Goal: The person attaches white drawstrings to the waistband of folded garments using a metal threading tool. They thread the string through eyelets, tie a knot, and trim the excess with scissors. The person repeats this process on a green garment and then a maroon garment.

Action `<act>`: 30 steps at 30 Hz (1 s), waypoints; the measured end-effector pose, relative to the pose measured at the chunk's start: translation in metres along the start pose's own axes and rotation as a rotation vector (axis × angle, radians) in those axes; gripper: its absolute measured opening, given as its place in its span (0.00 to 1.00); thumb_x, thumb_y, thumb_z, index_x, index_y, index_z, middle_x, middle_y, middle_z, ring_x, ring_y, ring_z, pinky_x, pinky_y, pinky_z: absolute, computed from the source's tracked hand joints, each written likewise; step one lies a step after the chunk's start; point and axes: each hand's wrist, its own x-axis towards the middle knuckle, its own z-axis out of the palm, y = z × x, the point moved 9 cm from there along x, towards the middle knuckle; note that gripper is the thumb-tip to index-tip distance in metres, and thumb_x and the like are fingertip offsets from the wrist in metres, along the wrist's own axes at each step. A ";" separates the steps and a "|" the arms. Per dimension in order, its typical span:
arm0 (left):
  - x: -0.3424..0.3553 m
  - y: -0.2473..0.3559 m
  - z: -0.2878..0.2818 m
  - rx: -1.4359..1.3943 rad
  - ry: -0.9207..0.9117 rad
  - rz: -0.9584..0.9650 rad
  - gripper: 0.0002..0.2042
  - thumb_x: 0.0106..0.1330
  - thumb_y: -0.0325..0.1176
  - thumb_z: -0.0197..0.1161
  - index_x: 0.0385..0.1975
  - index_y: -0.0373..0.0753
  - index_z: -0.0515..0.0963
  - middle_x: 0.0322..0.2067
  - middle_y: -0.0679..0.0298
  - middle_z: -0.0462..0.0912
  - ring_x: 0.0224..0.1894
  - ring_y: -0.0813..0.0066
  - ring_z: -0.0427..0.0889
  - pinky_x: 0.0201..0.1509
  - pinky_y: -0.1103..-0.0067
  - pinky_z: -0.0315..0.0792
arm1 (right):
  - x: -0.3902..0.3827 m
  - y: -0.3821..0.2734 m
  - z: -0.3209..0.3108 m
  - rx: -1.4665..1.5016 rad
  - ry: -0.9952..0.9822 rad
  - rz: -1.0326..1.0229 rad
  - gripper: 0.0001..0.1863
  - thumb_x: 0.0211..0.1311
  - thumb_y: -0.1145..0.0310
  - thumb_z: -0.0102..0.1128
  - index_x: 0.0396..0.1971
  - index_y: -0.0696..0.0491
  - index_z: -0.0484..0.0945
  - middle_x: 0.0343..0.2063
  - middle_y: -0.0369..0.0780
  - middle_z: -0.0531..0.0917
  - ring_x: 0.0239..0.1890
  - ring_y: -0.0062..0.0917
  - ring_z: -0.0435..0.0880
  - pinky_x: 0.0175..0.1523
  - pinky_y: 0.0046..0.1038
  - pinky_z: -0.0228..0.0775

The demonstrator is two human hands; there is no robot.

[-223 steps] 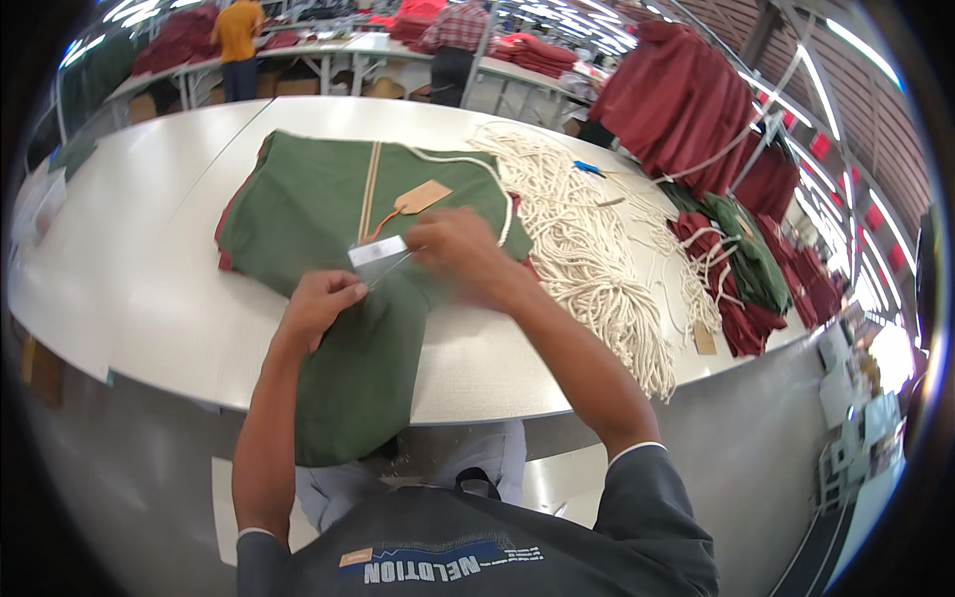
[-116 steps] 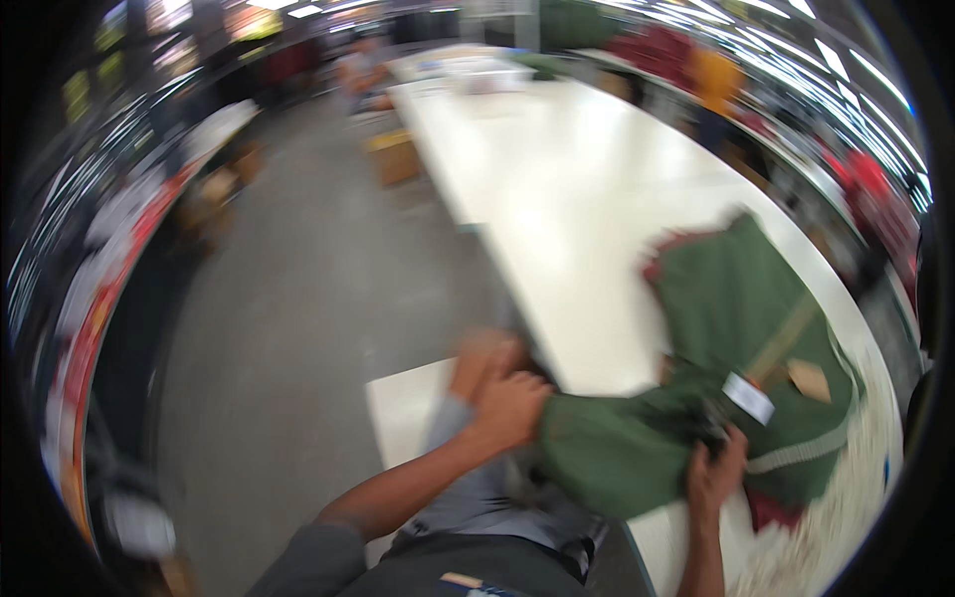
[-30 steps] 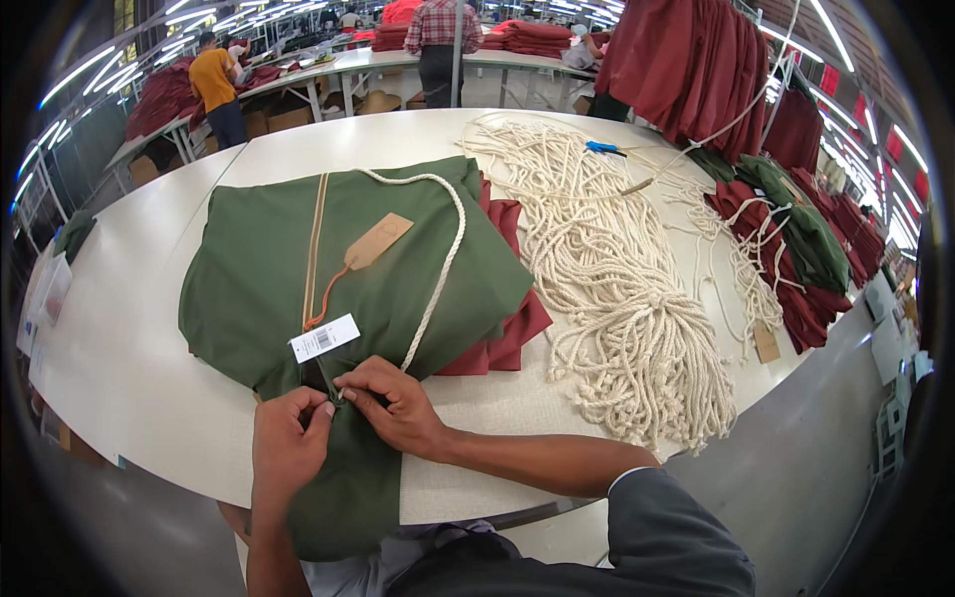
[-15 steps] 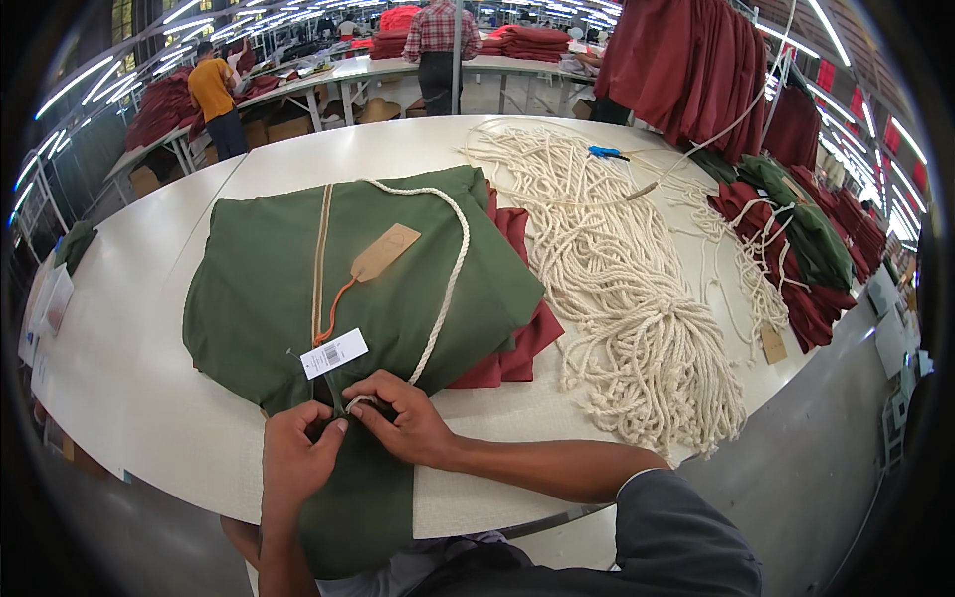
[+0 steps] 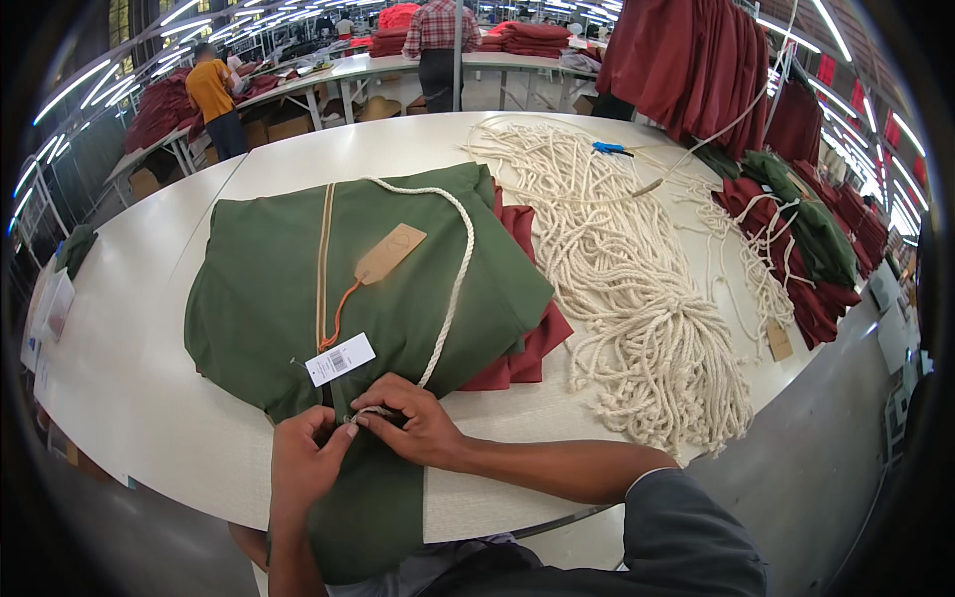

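Cloth (image 5: 269,274) pinched in the left hand (image 5: 308,456) and rope (image 5: 457,295) in the right hand (image 5: 418,430), both just below the white tag (image 5: 340,360).

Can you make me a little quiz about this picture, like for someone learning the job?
1. True or false: dark red fabric sticks out from under the green fabric.

2. What do the right hand's fingertips pinch?
A) a blue tool
B) a cream rope
C) a brown tag

3. Fill in the side, as seen in the picture: the big rope pile lies to the ____ of the green fabric.

Key: 1 true; 2 B; 3 right.
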 end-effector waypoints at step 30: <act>0.001 -0.010 0.008 -0.268 -0.185 -0.041 0.02 0.68 0.22 0.64 0.36 0.33 0.79 0.27 0.75 0.77 0.30 0.92 0.70 0.34 0.87 0.63 | 0.001 -0.006 -0.001 -0.038 0.010 -0.051 0.10 0.66 0.81 0.63 0.45 0.56 0.81 0.41 0.39 0.79 0.43 0.24 0.81 0.47 0.25 0.73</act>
